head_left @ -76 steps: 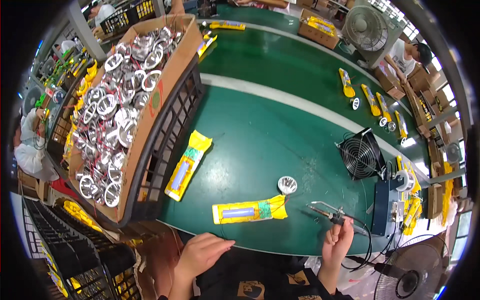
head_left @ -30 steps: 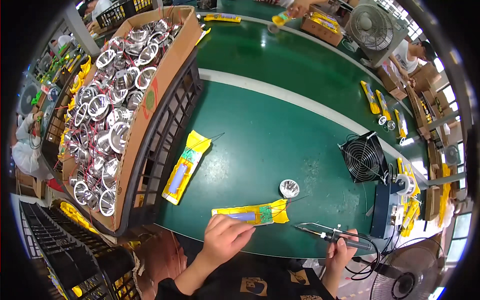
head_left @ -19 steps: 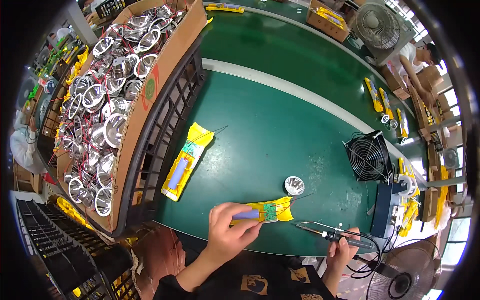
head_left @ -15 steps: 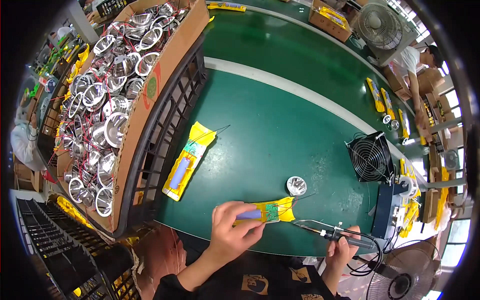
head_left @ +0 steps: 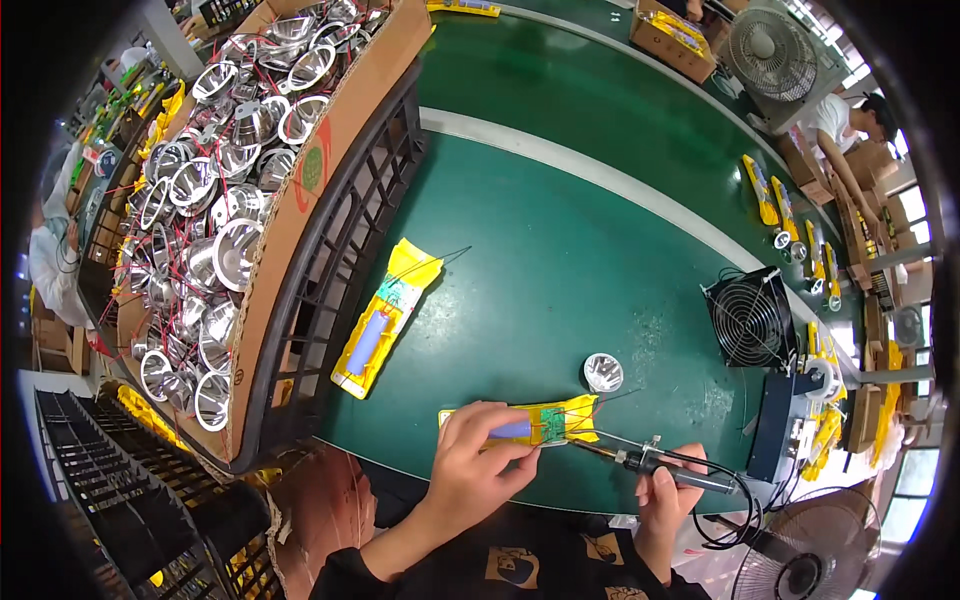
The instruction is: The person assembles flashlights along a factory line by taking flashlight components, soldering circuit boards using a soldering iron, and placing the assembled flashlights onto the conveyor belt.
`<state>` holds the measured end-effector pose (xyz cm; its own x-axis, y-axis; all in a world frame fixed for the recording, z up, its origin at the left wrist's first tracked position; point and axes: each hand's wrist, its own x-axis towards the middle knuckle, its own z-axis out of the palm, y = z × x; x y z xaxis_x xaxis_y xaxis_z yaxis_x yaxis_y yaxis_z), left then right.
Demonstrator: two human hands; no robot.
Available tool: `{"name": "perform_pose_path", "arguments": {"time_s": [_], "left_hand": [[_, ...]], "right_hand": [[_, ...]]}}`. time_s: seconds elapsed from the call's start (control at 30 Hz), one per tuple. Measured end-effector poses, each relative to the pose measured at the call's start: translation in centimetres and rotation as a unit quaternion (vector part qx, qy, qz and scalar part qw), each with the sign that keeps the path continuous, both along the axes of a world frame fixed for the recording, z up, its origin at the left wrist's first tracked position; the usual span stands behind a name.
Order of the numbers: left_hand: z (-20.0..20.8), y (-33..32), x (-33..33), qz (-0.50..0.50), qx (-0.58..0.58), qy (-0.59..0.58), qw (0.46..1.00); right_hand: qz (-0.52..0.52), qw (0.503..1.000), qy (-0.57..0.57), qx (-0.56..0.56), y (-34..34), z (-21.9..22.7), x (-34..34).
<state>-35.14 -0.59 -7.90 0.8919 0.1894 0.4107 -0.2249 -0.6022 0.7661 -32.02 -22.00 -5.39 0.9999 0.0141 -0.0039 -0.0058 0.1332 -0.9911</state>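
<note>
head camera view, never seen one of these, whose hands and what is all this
No machine does the work here: these are a person's bare hands, seen from above by a wide fisheye camera on their head, so straight edges look curved. The left hand holds a yellow casing with a purple cylinder and green circuit board. The right hand holds a soldering iron, its tip close to that casing. Also on the green table: a second yellow casing and a silver reflector. At left, a cardboard box holds many similar reflectors.
</note>
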Motion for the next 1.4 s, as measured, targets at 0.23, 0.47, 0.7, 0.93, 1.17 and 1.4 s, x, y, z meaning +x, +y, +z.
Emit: {"name": "perform_pose_path", "arguments": {"time_s": [0.23, 0.47, 0.7, 0.93, 1.17, 1.4], "left_hand": [[0.6, 0.0, 0.3, -0.008, -0.006, 0.027, 1.0], [1.1, 0.0, 0.5, -0.021, 0.001, 0.051, 0.999], [1.2, -0.2, 0.6, -0.007, -0.001, 0.043, 0.999], [1.2, -0.2, 0.5, -0.008, 0.002, 0.047, 0.999], [1.1, -0.2, 0.4, -0.013, 0.007, 0.059, 0.998], [1.0, -0.2, 0.5, -0.004, 0.009, 0.041, 0.999]], "right_hand": [[0.014, 1.0, 0.025, -0.01, 0.1, 0.0, 0.0], [0.004, 0.999, 0.025, -0.043, 0.4, -0.1, 0.0], [0.013, 1.0, 0.022, -0.009, 0.1, 0.0, -0.1], [-0.007, 0.998, 0.031, -0.047, 0.3, -0.2, -0.1], [0.01, 0.999, 0.027, -0.017, 0.0, 0.0, -0.2], [-0.04, 0.999, -0.02, 0.022, -0.7, 0.0, 0.1]]}}
